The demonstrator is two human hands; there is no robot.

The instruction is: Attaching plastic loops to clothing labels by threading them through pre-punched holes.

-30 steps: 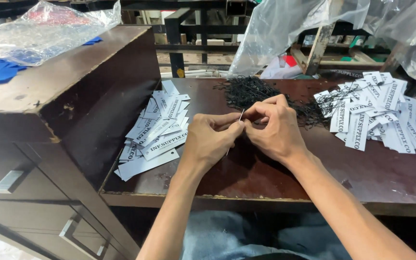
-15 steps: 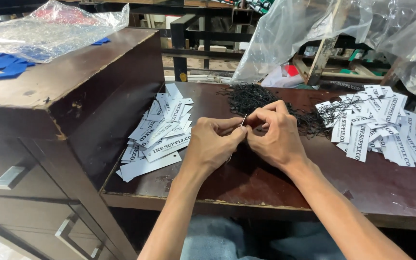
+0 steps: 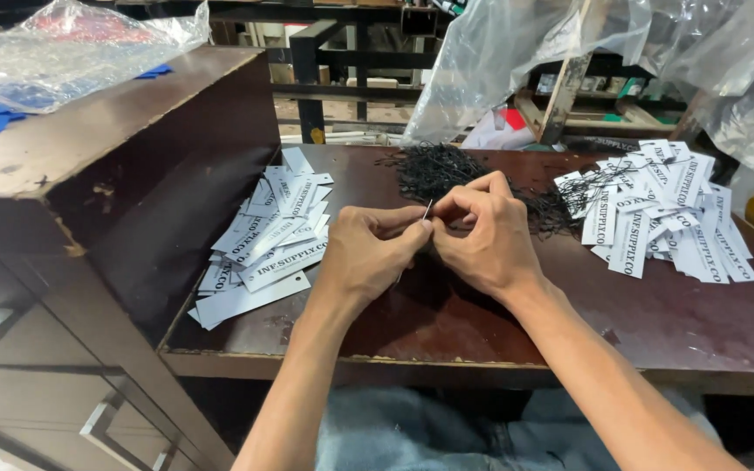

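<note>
At the table's centre, the left hand (image 3: pixel 368 253) and right hand (image 3: pixel 486 235) pinch one white tag (image 3: pixel 426 212) edge-on between their fingertips. Threading goes best with the tag steady and a single black string (image 3: pixel 447 170) drawn from the heap at twelve o'clock. Fingers hide the tag's hole and any string held.

Tag pile (image 3: pixel 263 235) lies left, strung tags (image 3: pixel 656 209) right, strings (image 3: pixel 447 170) between.
</note>
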